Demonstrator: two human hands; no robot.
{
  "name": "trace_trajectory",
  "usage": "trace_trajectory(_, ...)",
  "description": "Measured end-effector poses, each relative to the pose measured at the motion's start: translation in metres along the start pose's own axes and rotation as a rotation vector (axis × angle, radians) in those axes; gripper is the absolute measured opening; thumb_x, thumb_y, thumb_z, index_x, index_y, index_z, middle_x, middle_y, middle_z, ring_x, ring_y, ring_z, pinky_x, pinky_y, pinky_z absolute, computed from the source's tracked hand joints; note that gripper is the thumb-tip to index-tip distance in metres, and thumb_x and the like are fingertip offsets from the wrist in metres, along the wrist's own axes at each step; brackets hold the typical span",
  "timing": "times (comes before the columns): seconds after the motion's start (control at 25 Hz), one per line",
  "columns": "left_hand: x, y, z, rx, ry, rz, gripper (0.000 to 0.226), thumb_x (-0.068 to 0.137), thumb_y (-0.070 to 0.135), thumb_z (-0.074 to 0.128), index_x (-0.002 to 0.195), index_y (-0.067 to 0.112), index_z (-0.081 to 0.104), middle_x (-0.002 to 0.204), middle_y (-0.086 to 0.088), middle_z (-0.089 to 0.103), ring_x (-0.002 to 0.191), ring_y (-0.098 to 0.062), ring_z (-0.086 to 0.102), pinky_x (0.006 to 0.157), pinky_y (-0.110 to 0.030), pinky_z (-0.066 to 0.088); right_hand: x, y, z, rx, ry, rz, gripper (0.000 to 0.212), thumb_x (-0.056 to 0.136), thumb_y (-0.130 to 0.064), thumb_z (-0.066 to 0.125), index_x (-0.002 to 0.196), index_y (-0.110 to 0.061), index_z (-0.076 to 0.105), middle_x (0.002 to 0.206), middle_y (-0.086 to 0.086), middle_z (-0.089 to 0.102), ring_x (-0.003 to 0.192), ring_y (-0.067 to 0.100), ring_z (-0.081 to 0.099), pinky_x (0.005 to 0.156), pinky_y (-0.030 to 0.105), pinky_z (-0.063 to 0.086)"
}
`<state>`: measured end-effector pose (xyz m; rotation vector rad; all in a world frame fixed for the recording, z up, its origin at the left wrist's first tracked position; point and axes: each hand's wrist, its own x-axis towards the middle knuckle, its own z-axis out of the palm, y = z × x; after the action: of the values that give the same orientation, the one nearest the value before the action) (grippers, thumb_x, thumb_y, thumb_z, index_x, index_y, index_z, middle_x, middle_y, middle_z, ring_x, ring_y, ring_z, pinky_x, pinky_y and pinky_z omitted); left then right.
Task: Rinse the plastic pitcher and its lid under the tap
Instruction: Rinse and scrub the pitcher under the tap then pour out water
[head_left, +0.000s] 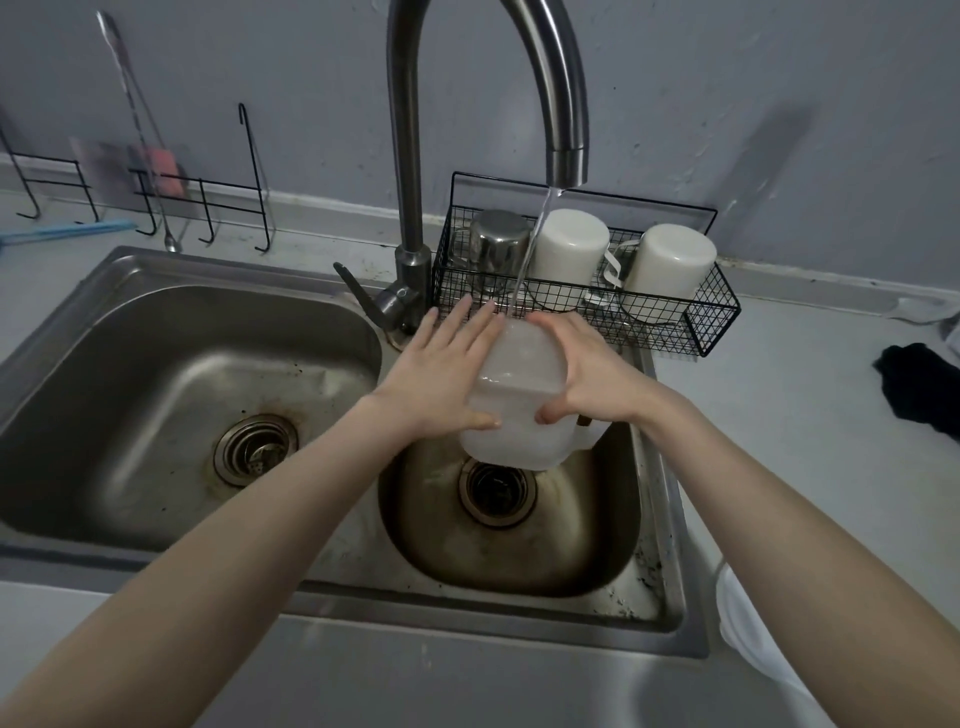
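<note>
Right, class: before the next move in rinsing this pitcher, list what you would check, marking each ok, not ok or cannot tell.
1. Tap running: ok, its stream lands on the pitcher.
2. Pitcher held above the right basin: ok.
3. Grip secure: ok, the left hand presses flat against one side and the right hand curls round the other.
4. Water getting inside the pitcher: cannot tell.
5. Lid rinsed: cannot tell, no lid is plainly visible.
</note>
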<state>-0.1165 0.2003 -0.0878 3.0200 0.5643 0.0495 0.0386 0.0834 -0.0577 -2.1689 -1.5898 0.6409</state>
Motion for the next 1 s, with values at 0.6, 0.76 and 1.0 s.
trace_trajectory(0.6, -0.004, -0.001, -0.003, -0.474, 0.064, -0.146, 0.116, 0.052, 0.031, 0.083, 0.145, 0.010, 0.017, 0.141, -0.007, 0.029, 0.123, -0.029, 0.034, 0.105, -0.035, 0.028, -0.018, -0.027, 0.022, -0.507, -0.010, -0.094, 0.096, 0.080, -0.036, 0.059, 0.144, -0.028, -0.012, 0.155, -0.008, -0.014, 0.141, 0.018, -0.016, 0.110, 0.048, -0.012)
trace_trajectory(0.76, -0.003, 0.010, -0.001, -0.399, 0.111, -0.130, 0.116, 0.052, 0.031, 0.083, 0.144, 0.010, 0.017, 0.141, -0.007, 0.030, 0.119, -0.028, 0.033, 0.102, -0.031, 0.028, -0.008, -0.031, 0.025, -0.504, 0.035, 0.110, 0.112, 0.073, -0.038, 0.070, 0.144, -0.021, -0.015, 0.153, 0.012, -0.019, 0.139, 0.029, -0.019, 0.112, 0.052, -0.006)
trace_trajectory(1.0, -0.003, 0.015, 0.000, -0.546, 0.148, -0.233, 0.111, 0.055, 0.025, 0.082, 0.143, 0.005, 0.019, 0.142, -0.011, 0.032, 0.129, -0.027, 0.032, 0.107, -0.029, 0.020, -0.015, -0.036, 0.051, -0.421, 0.086, -0.220, 0.086, 0.080, -0.008, 0.052, 0.145, -0.007, -0.003, 0.155, 0.010, -0.010, 0.141, 0.018, -0.015, 0.113, 0.036, -0.012)
